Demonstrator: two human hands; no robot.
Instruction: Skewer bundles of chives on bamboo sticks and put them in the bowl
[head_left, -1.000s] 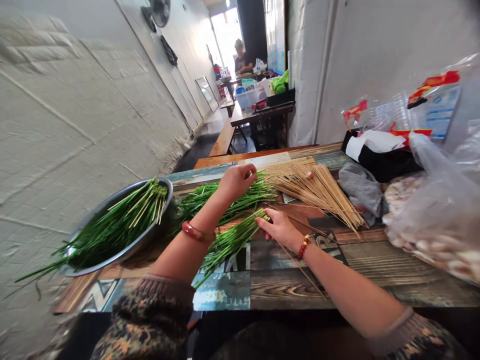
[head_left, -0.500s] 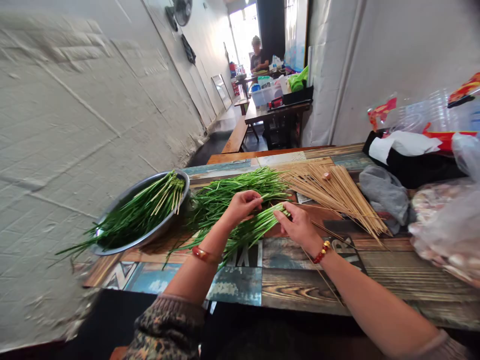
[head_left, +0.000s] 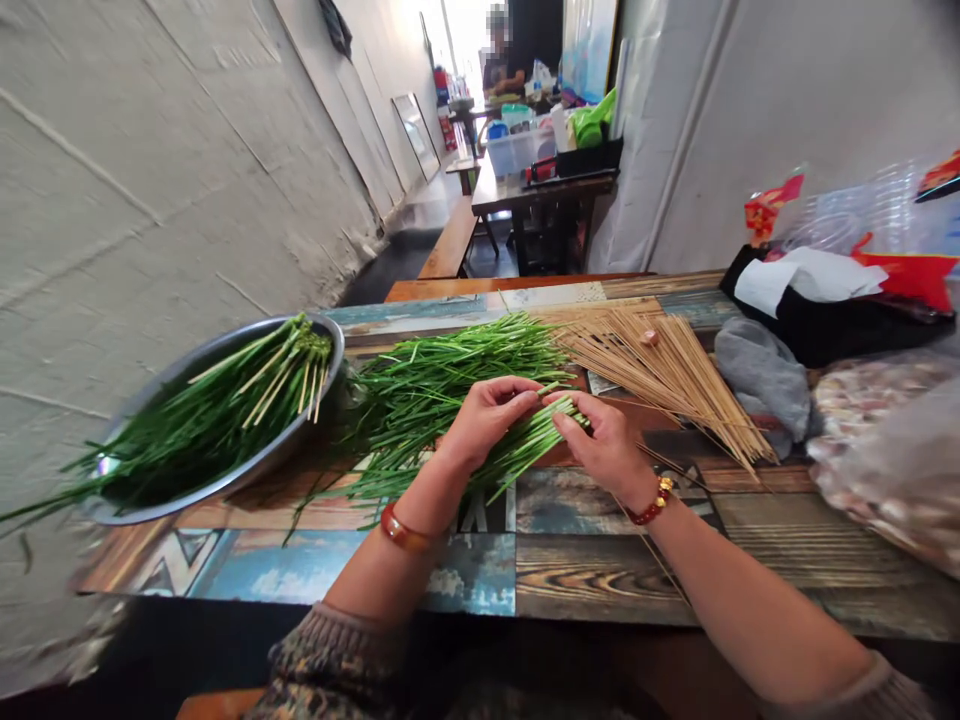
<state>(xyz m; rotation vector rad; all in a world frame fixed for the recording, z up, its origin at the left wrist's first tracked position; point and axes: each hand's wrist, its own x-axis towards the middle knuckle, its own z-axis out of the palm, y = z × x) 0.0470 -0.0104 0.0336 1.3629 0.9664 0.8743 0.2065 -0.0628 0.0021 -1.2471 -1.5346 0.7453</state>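
My right hand [head_left: 604, 440] is closed round the pale stem ends of a small bunch of chives [head_left: 525, 455], their green leaves trailing down to the left. Close beside it, my left hand [head_left: 495, 415] pinches a chive stem, its fingertips nearly meeting the right ones. Just beyond the hands lies a loose pile of chives [head_left: 450, 375]. A thin stick runs out below my right wrist toward the table's near edge; whether the right fingers grip it is hidden. Many bamboo skewers [head_left: 675, 385] lie fanned out to the right, with a small pinkish piece on top.
On the left stands a metal basin [head_left: 217, 502] of chives, some threaded on skewers. A grey plastic bag [head_left: 761, 375], a bag of garlic-like bulbs [head_left: 877, 440] and a black bag [head_left: 817, 325] crowd the right. Another person [head_left: 501, 70] sits far back beyond a second table [head_left: 540, 190].
My left hand has moved right, up to the right hand's fingertips. The right hand keeps hold of its bunch. The view has tilted down a little.
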